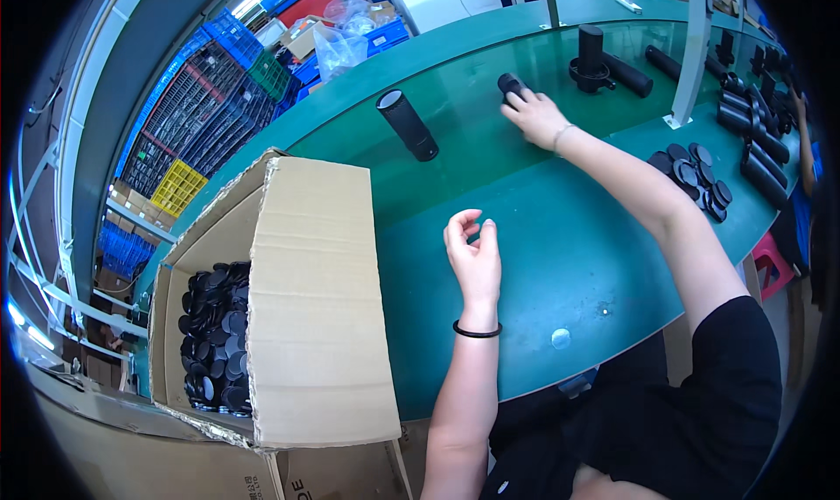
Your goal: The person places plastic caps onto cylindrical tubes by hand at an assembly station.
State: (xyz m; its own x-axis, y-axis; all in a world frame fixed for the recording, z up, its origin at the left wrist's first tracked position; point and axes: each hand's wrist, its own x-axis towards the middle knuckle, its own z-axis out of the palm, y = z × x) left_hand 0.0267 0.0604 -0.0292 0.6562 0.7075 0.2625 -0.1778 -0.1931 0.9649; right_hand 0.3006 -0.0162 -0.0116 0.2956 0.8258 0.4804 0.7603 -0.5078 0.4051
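My right hand (535, 117) reaches far across the green work surface, its fingers at a short black cylinder (510, 83). The hand partly hides that cylinder. Nearer to me, my left hand (473, 259) hovers over the bench, empty, with its fingers loosely curled and the thumb apart. A black tube (408, 125) with a pale round end stands tilted in the view, to the left of the cylinder. At the right, a pile of black discs (691, 174) lies beside my right forearm.
An open cardboard box (325, 299) full of black discs (214, 338) stands at the left. Farther right are an upright black cylinder on a flanged base (591, 60), a lying tube (628, 75), several stacked tubes (763, 169) and a metal post (693, 54). Plastic crates (206, 97) rise behind.
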